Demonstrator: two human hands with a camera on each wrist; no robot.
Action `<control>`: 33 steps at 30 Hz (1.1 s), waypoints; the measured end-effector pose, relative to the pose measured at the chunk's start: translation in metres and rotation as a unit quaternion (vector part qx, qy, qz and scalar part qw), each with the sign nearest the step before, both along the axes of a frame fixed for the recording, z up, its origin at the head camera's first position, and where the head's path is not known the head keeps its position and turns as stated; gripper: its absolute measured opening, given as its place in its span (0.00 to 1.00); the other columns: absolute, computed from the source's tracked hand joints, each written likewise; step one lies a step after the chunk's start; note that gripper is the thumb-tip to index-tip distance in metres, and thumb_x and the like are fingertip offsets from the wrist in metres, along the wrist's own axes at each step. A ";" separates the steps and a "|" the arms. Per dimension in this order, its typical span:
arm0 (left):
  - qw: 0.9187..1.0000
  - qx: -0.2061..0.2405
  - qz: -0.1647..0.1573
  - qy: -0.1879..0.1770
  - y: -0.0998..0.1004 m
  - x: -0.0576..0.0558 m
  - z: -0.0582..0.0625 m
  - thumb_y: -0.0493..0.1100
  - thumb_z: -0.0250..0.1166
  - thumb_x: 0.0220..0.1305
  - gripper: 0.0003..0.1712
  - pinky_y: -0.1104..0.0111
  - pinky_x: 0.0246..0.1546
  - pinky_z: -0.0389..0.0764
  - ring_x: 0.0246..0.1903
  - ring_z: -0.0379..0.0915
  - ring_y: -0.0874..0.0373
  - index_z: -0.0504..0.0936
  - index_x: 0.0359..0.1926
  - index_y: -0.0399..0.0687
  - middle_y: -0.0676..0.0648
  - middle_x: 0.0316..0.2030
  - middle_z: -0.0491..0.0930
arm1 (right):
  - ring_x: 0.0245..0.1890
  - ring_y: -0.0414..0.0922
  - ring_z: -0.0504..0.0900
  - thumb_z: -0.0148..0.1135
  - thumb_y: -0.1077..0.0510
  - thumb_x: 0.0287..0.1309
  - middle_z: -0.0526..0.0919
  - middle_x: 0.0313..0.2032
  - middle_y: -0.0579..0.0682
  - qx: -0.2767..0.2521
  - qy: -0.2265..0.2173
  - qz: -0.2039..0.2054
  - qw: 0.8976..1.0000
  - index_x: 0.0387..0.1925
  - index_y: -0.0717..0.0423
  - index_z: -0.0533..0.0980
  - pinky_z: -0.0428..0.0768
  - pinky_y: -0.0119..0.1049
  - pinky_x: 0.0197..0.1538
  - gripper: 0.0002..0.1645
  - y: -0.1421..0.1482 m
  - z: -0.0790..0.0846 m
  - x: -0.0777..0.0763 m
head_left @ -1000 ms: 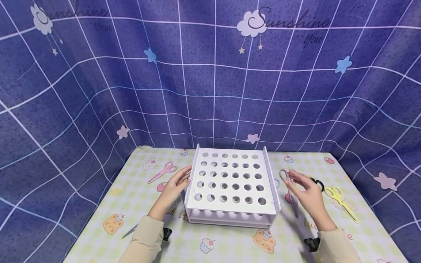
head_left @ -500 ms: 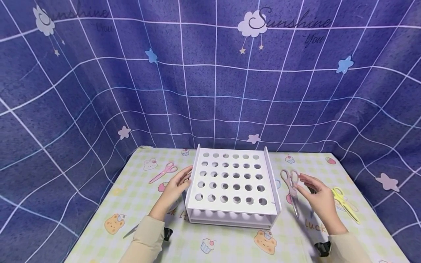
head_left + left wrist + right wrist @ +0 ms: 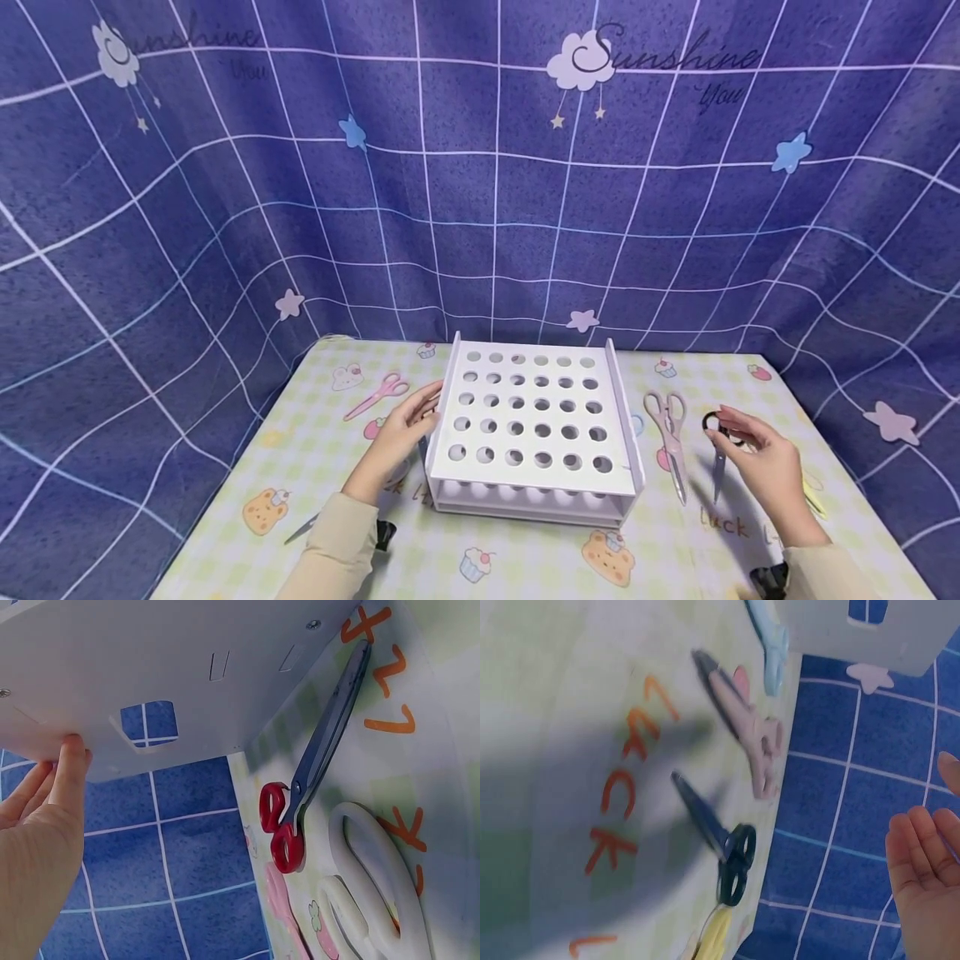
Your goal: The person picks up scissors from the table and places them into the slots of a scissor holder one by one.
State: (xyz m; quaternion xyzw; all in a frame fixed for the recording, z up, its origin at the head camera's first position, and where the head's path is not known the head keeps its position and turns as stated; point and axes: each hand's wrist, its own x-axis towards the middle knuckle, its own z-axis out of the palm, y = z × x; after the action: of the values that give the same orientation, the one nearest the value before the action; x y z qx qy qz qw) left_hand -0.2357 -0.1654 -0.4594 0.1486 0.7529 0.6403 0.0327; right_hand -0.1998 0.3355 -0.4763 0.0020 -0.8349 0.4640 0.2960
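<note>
As I watch, the right hand (image 3: 772,458) has shifted from pale pink scissors (image 3: 673,446) to hover, thumb and fingers apart and empty, above black-handled scissors (image 3: 727,855) on the table (image 3: 540,571), apparently turning to another pair, while the left hand's (image 3: 399,435) extended fingers touch the white rack (image 3: 528,416).

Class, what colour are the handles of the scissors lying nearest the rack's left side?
Red handles, clearest in the left wrist view.
</note>
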 end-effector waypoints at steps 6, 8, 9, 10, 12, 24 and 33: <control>1.000 -0.004 0.001 0.004 -0.002 0.001 0.001 0.35 0.53 0.70 0.31 0.62 0.70 0.62 0.70 0.58 0.45 0.60 0.72 0.42 0.38 0.69 0.63 | 0.35 0.16 0.76 0.73 0.66 0.49 0.79 0.38 0.18 0.019 -0.002 -0.014 1.000 0.50 0.66 0.80 0.72 0.08 0.45 0.23 0.015 -0.002 0.000; 1.000 -0.005 -0.001 0.004 -0.003 0.000 0.001 0.36 0.53 0.70 0.31 0.62 0.70 0.63 0.70 0.58 0.45 0.60 0.72 0.42 0.38 0.69 0.63 | 0.35 0.15 0.75 0.73 0.65 0.49 0.78 0.37 0.16 0.027 0.000 -0.019 0.999 0.49 0.66 0.80 0.71 0.07 0.45 0.23 0.020 -0.001 0.001; 1.000 -0.005 -0.001 0.003 -0.003 0.000 0.000 0.36 0.53 0.70 0.31 0.62 0.70 0.63 0.70 0.58 0.45 0.60 0.72 0.42 0.38 0.69 0.63 | 0.35 0.15 0.75 0.73 0.65 0.49 0.78 0.37 0.15 0.031 0.002 -0.020 0.999 0.49 0.67 0.80 0.71 0.06 0.44 0.23 0.023 0.000 0.001; 1.000 -0.005 -0.002 0.003 -0.003 0.000 0.000 0.36 0.53 0.70 0.31 0.62 0.70 0.63 0.70 0.58 0.45 0.60 0.72 0.42 0.38 0.70 0.63 | 0.35 0.15 0.75 0.73 0.66 0.48 0.77 0.37 0.15 0.031 0.005 -0.019 0.999 0.49 0.67 0.80 0.72 0.07 0.44 0.23 0.025 0.000 0.000; 1.000 -0.004 -0.003 0.002 -0.003 0.000 0.001 0.36 0.54 0.70 0.31 0.61 0.70 0.62 0.70 0.58 0.45 0.60 0.72 0.42 0.38 0.70 0.63 | 0.34 0.14 0.75 0.73 0.67 0.48 0.76 0.36 0.13 0.041 0.012 -0.022 0.999 0.48 0.68 0.80 0.71 0.06 0.43 0.23 0.031 0.001 0.000; 1.000 -0.015 -0.001 0.008 -0.003 0.000 0.002 0.36 0.54 0.70 0.31 0.60 0.69 0.64 0.70 0.59 0.45 0.60 0.72 0.41 0.38 0.69 0.63 | 0.32 0.13 0.73 0.72 0.67 0.47 0.73 0.35 0.10 0.069 0.011 -0.040 0.997 0.47 0.69 0.80 0.70 0.06 0.40 0.22 0.058 0.001 -0.001; 1.000 -0.017 -0.001 0.007 -0.004 -0.002 -0.002 0.36 0.54 0.70 0.31 0.58 0.70 0.63 0.70 0.59 0.46 0.60 0.72 0.41 0.38 0.69 0.64 | 0.30 0.10 0.70 0.72 0.61 0.50 0.69 0.33 0.06 0.084 -0.035 -0.063 0.994 0.50 0.68 0.79 0.70 0.07 0.34 0.25 0.074 -0.001 0.000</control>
State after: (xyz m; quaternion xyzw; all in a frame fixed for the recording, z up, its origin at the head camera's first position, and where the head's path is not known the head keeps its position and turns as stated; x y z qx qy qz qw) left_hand -0.2379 -0.1694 -0.4610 0.1534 0.7638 0.6262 0.0308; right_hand -0.1998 0.4091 -0.4769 -0.0418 -0.8792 0.3726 0.2941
